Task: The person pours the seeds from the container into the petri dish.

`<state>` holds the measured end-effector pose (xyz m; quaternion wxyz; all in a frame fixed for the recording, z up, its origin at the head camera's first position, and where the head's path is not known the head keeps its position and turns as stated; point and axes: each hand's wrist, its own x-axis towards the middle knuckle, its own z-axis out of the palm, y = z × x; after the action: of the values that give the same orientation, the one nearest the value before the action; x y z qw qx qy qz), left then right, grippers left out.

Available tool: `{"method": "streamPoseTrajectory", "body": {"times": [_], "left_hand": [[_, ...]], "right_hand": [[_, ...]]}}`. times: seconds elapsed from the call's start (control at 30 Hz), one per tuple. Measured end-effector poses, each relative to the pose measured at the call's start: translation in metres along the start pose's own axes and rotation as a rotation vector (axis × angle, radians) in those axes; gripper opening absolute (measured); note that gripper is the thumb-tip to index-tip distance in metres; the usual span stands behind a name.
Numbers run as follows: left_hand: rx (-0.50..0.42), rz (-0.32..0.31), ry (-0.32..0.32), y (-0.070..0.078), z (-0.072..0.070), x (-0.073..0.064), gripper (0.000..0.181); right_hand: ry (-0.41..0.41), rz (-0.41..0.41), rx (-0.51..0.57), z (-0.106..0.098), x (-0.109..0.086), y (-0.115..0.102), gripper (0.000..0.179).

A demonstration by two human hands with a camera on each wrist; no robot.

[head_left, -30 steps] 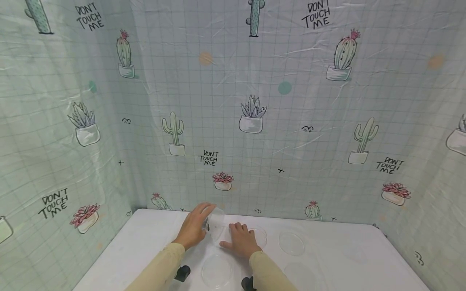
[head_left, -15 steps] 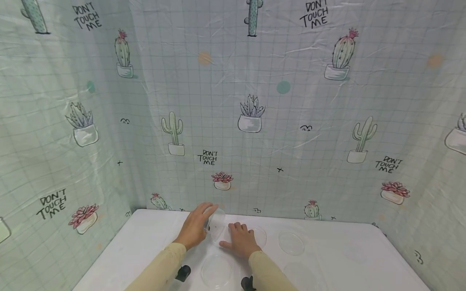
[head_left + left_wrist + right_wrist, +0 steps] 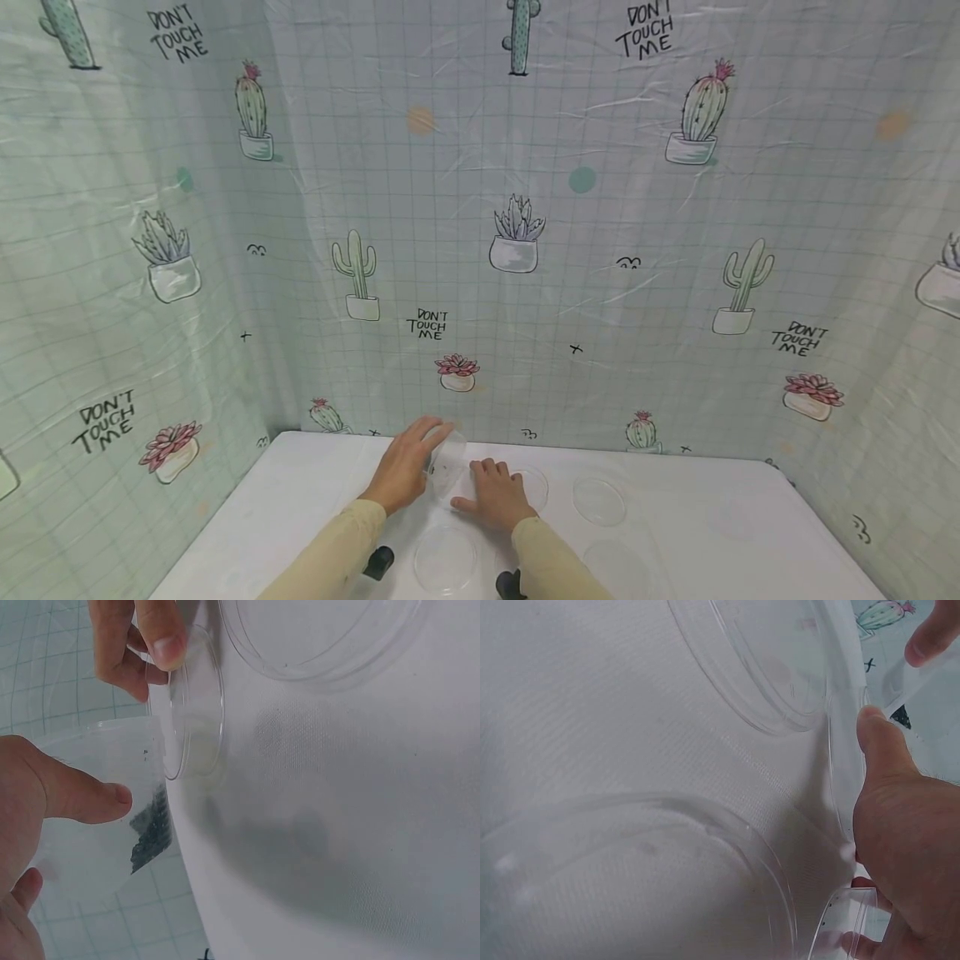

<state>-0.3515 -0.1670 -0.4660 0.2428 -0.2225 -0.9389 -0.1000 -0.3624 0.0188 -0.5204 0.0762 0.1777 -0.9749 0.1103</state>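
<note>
Honestly, head view: your left hand (image 3: 403,468) grips a tilted clear cup (image 3: 450,460), your right hand (image 3: 501,495) loosely spread just beside. Left wrist: probably light, bendy, slippery plastic, so hold mid-wall; can't identify that dark patch (image 3: 154,834). Right wrist: your right thumb (image 3: 883,741) touches a clear dish (image 3: 846,765); cup's mostly cut off.

Looks like a makeshift booth, curtained left, far and right by cactus-print sheeting (image 3: 465,208) around a white table (image 3: 720,517).
</note>
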Motion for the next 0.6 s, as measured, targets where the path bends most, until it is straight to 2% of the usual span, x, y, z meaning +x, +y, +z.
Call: {"method": "streamPoseTrajectory", "body": {"times": [0.3,0.6], "left_hand": [[0.007,0.014,0.002,0.0017,0.0012,0.0012,0.089],[0.017,0.042,0.007,0.0020,0.0012,0.0030,0.092]], "right_hand": [[0.004,0.004,0.007,0.0038,0.0020,0.0013,0.075],[-0.010,0.008,0.019,-0.0055,-0.0010,-0.0020,0.075]]}}
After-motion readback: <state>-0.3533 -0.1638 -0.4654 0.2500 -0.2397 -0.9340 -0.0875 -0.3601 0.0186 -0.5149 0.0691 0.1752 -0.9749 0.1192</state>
